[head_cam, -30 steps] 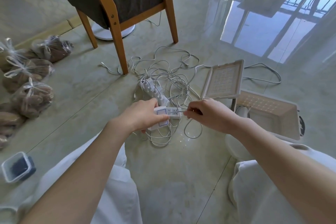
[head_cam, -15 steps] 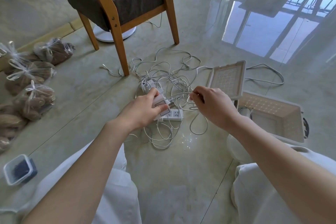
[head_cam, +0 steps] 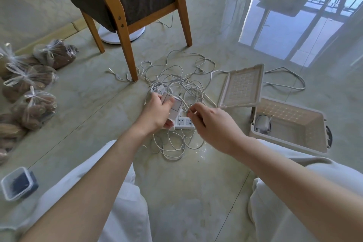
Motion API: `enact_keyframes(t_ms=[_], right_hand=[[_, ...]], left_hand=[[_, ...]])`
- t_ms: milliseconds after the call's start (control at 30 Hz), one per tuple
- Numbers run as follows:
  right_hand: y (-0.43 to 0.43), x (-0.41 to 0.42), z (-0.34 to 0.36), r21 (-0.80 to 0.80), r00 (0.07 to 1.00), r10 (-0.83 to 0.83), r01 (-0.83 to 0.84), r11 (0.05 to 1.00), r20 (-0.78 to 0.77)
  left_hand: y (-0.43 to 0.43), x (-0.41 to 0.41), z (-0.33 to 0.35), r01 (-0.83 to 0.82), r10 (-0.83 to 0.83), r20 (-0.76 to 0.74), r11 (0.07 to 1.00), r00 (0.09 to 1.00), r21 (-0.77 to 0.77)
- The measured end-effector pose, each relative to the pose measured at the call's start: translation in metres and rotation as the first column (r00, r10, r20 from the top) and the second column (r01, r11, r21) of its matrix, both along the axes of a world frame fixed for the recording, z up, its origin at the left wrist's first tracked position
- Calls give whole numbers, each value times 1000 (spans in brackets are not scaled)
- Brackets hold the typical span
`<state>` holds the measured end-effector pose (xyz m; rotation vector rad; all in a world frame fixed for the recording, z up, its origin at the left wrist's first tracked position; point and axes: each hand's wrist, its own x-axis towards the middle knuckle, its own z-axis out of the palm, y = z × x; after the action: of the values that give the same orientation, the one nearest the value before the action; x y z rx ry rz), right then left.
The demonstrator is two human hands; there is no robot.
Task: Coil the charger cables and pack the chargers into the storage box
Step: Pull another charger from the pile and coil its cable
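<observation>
My left hand (head_cam: 157, 113) grips a white charger block (head_cam: 174, 107), held above a white power strip (head_cam: 183, 123) on the floor. My right hand (head_cam: 212, 122) pinches the charger's thin white cable (head_cam: 183, 102) just right of the block. A tangle of white cables (head_cam: 176, 80) spreads over the tiles behind and beneath my hands. The beige storage box (head_cam: 306, 143) stands at the right with its lid (head_cam: 242, 86) raised; one white charger (head_cam: 262, 123) lies inside at its left end.
A wooden chair (head_cam: 125, 6) with a grey cushion stands behind the cables, one leg among them. Several tied clear bags (head_cam: 33, 92) line the left side. A small lidded container (head_cam: 17, 182) sits at the lower left. My knees in white fill the bottom.
My left hand has lifted the charger block off the power strip and tilted it upright. My right hand moved up and left along the cable, close to the block.
</observation>
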<state>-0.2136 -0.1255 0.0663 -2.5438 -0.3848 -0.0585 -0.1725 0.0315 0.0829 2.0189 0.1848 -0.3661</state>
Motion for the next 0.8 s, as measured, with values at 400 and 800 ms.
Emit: enact_keyframes(t_ms=[400,800], right_hand=[[13,-10,-10,-147,950,295,-308,940,-103],[-16,13,-11,-32,924,223,-245,969,-310]], left_hand=[[-22,3,11,-440,219,-387,569,896,-695],[2,12,21,-246,-49,-342,600,938,-761]])
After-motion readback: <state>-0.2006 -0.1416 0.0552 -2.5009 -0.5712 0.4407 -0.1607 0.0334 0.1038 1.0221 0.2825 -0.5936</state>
